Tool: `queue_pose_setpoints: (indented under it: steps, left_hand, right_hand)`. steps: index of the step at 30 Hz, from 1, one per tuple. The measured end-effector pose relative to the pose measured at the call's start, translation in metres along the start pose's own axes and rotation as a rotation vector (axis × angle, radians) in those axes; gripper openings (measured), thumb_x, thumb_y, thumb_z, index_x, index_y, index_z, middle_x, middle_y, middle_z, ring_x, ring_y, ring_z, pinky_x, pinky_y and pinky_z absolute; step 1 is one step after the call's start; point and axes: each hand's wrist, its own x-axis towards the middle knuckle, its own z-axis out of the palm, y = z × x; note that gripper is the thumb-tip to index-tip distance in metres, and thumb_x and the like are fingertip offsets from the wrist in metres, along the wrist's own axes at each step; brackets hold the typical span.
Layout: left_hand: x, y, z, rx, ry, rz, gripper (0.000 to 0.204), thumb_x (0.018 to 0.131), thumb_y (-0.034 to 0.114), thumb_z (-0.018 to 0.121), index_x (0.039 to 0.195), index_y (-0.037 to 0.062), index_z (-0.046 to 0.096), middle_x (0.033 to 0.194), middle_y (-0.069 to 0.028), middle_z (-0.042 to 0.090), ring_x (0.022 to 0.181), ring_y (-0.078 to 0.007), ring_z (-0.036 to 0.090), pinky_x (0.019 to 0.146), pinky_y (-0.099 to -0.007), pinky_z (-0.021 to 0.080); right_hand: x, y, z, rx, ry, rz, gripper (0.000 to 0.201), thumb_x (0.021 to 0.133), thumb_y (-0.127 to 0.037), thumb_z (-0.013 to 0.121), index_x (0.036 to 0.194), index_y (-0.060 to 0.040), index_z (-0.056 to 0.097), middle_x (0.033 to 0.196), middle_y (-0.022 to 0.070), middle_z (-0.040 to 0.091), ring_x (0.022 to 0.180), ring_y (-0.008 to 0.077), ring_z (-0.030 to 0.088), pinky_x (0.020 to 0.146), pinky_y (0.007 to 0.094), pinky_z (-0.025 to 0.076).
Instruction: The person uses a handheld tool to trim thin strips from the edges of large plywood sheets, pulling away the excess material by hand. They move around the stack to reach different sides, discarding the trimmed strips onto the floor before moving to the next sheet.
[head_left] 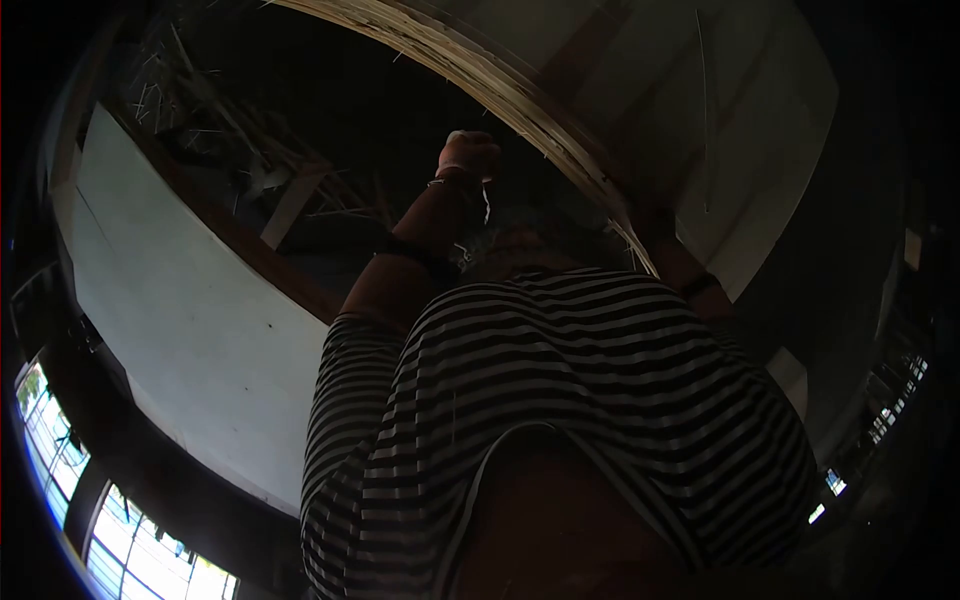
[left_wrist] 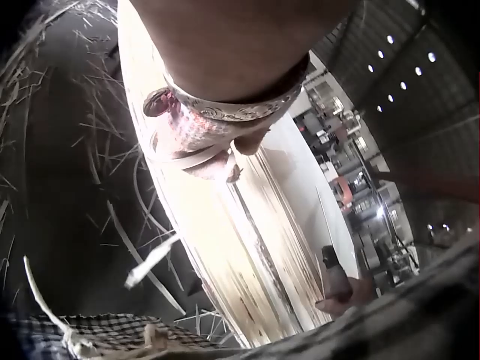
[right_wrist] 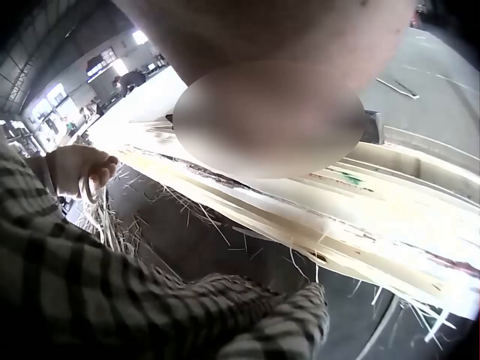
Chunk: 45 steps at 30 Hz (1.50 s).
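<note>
My left hand (head_left: 468,153), a bangle at its wrist, is raised beside a thick stack of thin wood sheets (left_wrist: 262,247). In the right wrist view the fingers of that left hand (right_wrist: 79,171) are curled round a narrow pale wood strip (right_wrist: 84,192), which loops out below them. My right hand (left_wrist: 343,291) is at the edge of the stack, below a dark wristband. A blurred oval covers it in the right wrist view, and deep shadow hides it in the head view, so I cannot tell how its fingers lie.
Loose splinters and strips (right_wrist: 202,214) litter the dark floor beside the stack. A large pale panel (head_left: 190,300) is to the left in the head view. Further off, a person (right_wrist: 129,81) bends forward near bright windows.
</note>
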Motion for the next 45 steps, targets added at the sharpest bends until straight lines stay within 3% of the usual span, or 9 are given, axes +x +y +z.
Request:
queue_pose_setpoints:
  steps: [2, 4, 6, 10, 20, 30, 33, 40, 45]
  left_hand:
    - [0.075, -0.047, -0.011, 0.38, -0.281, 0.312, 0.022, 0.069, 0.014, 0.067, 0.088, 0.0035, 0.062, 0.086, -0.0087, 0.063, 0.078, -0.0201, 0.062, 0.059, -0.0352, 0.049]
    - [0.052, -0.008, 0.034, 0.883, -0.075, 0.67, 0.024, 0.069, 0.015, 0.067, 0.089, 0.0023, 0.062, 0.085, -0.0118, 0.062, 0.076, -0.022, 0.061, 0.057, -0.0368, 0.048]
    - [0.002, 0.056, 0.079, 1.027, 0.206, 0.577, 0.029, 0.072, 0.021, 0.067, 0.097, 0.0077, 0.063, 0.104, -0.0136, 0.06, 0.097, -0.0278, 0.06, 0.076, -0.0414, 0.051]
    - [0.002, 0.102, 0.127, 1.799, 0.024, 0.476, 0.023, 0.076, 0.014, 0.06, 0.099, 0.0106, 0.064, 0.101, -0.0138, 0.062, 0.095, -0.0297, 0.061, 0.076, -0.0421, 0.052]
    - [0.029, 0.081, 0.106, 1.812, 0.086, 0.973, 0.018, 0.076, 0.013, 0.058, 0.092, 0.011, 0.065, 0.089, -0.0111, 0.064, 0.086, -0.0297, 0.062, 0.076, -0.0412, 0.049]
    - [0.036, 0.094, 0.113, 2.088, 0.017, 0.732, 0.017, 0.076, 0.017, 0.058, 0.091, 0.0134, 0.066, 0.091, -0.01, 0.064, 0.088, -0.0267, 0.061, 0.078, -0.0416, 0.047]
    - [0.042, 0.089, 0.106, 1.957, 0.117, 0.891, 0.013, 0.078, 0.016, 0.058, 0.087, 0.0123, 0.066, 0.087, -0.0098, 0.065, 0.086, -0.0279, 0.062, 0.077, -0.0417, 0.048]
    - [-0.002, 0.07, 0.093, 1.252, 0.439, 0.495, 0.013, 0.079, 0.02, 0.059, 0.082, 0.0091, 0.067, 0.082, -0.0099, 0.066, 0.084, -0.0233, 0.065, 0.07, -0.0354, 0.051]
    - [-0.015, 0.04, 0.035, 2.196, 0.273, 0.57, 0.023, 0.08, 0.028, 0.056, 0.093, 0.0107, 0.064, 0.092, -0.0104, 0.062, 0.085, -0.0269, 0.062, 0.076, -0.0372, 0.049]
  right_hand:
    - [-0.001, -0.001, -0.005, -0.015, -0.139, 0.11, 0.042, 0.085, -0.028, 0.056, 0.12, -0.0047, 0.051, 0.105, 0.0183, 0.06, 0.095, 0.0351, 0.058, 0.082, 0.0445, 0.047]
    - [0.0, -0.017, -0.031, 0.115, -0.1, 0.046, 0.042, 0.086, -0.033, 0.055, 0.118, -0.0067, 0.054, 0.106, 0.018, 0.059, 0.096, 0.0347, 0.058, 0.082, 0.0434, 0.048]
    - [0.003, -0.015, -0.028, 0.234, 0.018, -0.065, 0.044, 0.085, -0.036, 0.055, 0.118, -0.0072, 0.054, 0.107, 0.0184, 0.059, 0.097, 0.0351, 0.058, 0.082, 0.0434, 0.048]
    - [0.005, -0.018, -0.048, 0.486, -0.076, -0.041, 0.036, 0.082, -0.018, 0.056, 0.117, -0.0072, 0.056, 0.112, 0.0155, 0.059, 0.099, 0.0307, 0.06, 0.086, 0.0385, 0.048]
    - [0.014, 0.034, 0.043, 0.546, 0.031, -0.044, 0.036, 0.076, -0.025, 0.061, 0.104, -0.0019, 0.06, 0.099, 0.0201, 0.059, 0.094, 0.0341, 0.058, 0.082, 0.0433, 0.046]
    - [-0.01, 0.004, 0.015, 0.216, 0.299, -0.048, 0.028, 0.076, -0.019, 0.061, 0.099, -0.0036, 0.056, 0.103, 0.02, 0.056, 0.097, 0.0371, 0.054, 0.081, 0.0459, 0.047]
    - [-0.007, 0.006, 0.018, 0.222, 0.208, 0.016, 0.029, 0.077, -0.021, 0.06, 0.1, -0.0041, 0.056, 0.104, 0.0205, 0.056, 0.098, 0.0373, 0.054, 0.082, 0.046, 0.047]
    - [0.001, 0.025, 0.021, 0.266, 0.113, -0.112, 0.046, 0.083, -0.036, 0.057, 0.121, -0.0111, 0.05, 0.106, 0.0191, 0.056, 0.094, 0.0362, 0.056, 0.083, 0.0452, 0.046]
    - [-0.001, 0.002, -0.042, 0.368, 0.067, -0.234, 0.048, 0.078, -0.034, 0.065, 0.114, -0.0033, 0.056, 0.098, 0.02, 0.061, 0.09, 0.033, 0.06, 0.077, 0.0416, 0.048]
